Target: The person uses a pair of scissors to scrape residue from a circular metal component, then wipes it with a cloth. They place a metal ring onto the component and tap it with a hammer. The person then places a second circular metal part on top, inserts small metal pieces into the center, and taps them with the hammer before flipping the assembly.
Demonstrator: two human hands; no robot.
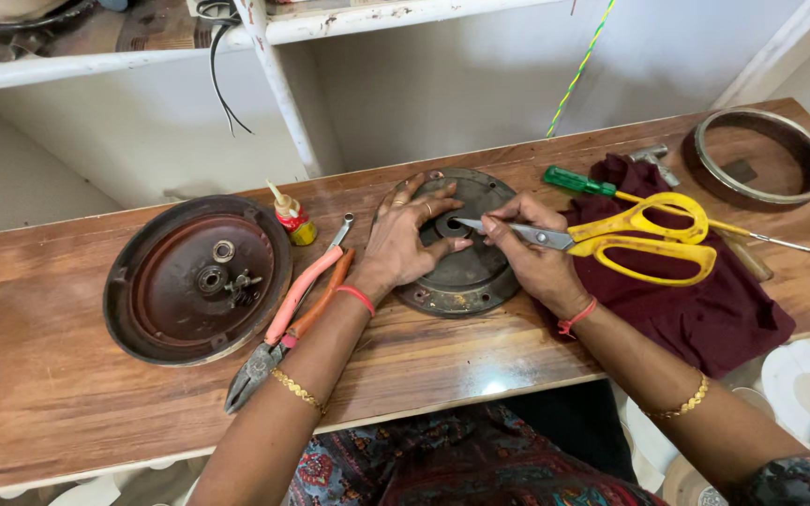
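A round grey metal cover plate (466, 281) lies on the wooden workbench (67, 403) in front of me. My left hand (412, 239) rests flat on its left side, fingers spread toward the centre hole. My right hand (529, 253) pinches the closed blades of yellow-handled scissors (644, 239), whose tip points at the plate's centre hole. The scissor handles stick out to the right over a dark maroon cloth (705, 309).
A dark round housing with a bearing (197, 279) sits at left. Pliers with pink handles (288, 314) and a small yellow-red bottle (292, 217) lie between. A green-handled screwdriver (592, 186) and a metal ring (761, 155) sit at right. White shelf frame (278, 84) stands behind.
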